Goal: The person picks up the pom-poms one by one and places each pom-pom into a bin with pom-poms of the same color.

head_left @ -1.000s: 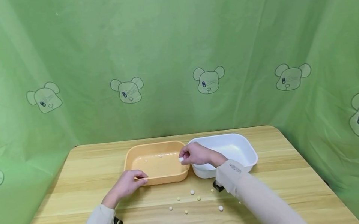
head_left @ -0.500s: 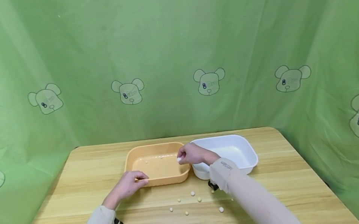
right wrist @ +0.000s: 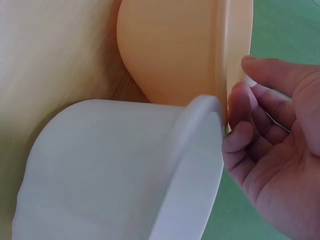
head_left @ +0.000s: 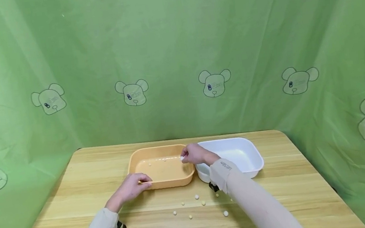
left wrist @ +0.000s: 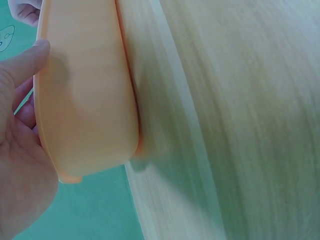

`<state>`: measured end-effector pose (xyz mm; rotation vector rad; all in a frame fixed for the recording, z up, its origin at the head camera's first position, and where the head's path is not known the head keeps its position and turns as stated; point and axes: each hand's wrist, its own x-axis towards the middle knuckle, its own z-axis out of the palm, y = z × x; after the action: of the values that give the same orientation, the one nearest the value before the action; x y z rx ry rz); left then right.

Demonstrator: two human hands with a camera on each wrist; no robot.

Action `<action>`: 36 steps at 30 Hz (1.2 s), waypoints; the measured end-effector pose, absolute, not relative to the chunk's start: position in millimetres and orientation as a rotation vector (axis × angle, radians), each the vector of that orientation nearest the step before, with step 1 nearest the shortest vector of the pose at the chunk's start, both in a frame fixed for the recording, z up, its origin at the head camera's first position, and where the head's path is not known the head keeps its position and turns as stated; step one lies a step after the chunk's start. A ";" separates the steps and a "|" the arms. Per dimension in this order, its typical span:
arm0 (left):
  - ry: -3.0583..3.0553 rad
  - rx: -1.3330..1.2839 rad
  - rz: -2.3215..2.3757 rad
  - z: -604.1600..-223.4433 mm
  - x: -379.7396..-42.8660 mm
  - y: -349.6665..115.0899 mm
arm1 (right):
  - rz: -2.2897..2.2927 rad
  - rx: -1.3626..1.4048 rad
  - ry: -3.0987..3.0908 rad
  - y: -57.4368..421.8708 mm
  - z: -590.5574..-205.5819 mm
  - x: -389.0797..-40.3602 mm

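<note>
The right hand (head_left: 194, 154) pinches a white ball (head_left: 182, 158) between thumb and index finger, its other fingers curled loosely beneath. The ball hangs at about three o'clock within the rim of the orange tub (head_left: 167, 183), part-hidden by the fingertips. At seven o'clock the left hand (head_left: 130, 187) grips the tub's rim, thumb outside the wall, fingers over the inner side.

The ball looks light and smooth, likely to roll or slip if squeezed off-centre, so its widest part is the place to hold; whether it is soft or hard cannot be told. The tub seems thin, stiff plastic, light enough to slide, and its rim suits a thumb-and-finger hold.

Small pale balls (head_left: 150, 164) lie inside it. At its three o'clock, just beside it, stands a white tub (head_left: 240, 156). Around five o'clock, loose white and yellowish balls (head_left: 203, 203) are scattered on the wooden table (head_left: 303, 190).
</note>
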<state>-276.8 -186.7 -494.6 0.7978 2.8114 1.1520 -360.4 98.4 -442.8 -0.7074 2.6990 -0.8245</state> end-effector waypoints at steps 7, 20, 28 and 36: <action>2.800 0.795 1.147 -497.8 -277.9 -184.8 | -0.805 -0.658 2.723 102.0 -442.7 -364.1; 2.811 0.824 1.139 -492.2 -279.3 -183.8 | -0.772 -0.732 2.761 111.7 -426.3 -355.9; 2.801 0.827 1.143 -491.9 -279.7 -184.7 | -0.758 -0.851 2.758 135.6 -417.2 -342.7; 2.805 0.816 1.143 -493.0 -276.2 -186.5 | -0.799 -0.942 2.695 166.0 -411.5 -318.8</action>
<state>-276.2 -186.5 -493.0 0.8156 2.8048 1.1428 -318.8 166.0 -411.5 -0.9424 2.6953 -0.7994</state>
